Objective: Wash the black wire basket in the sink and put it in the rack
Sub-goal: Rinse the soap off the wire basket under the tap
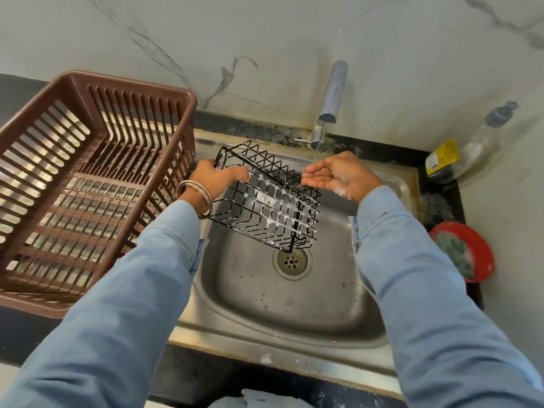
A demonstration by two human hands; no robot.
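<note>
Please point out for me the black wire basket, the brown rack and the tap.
black wire basket (273, 201): head view, on its soapy wire side.
brown rack (97, 81): head view, on its far rim.
tap (334, 89): head view, on the middle of its spout.

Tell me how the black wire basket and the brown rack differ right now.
The black wire basket is thin metal wire, the brown rack slatted plastic. The basket is much smaller than the rack. The basket is held tilted over the sink by the left hand, with soap foam on it; the rack sits level on the counter, with no foam visible. Both are open-topped, see-through containers.
</note>
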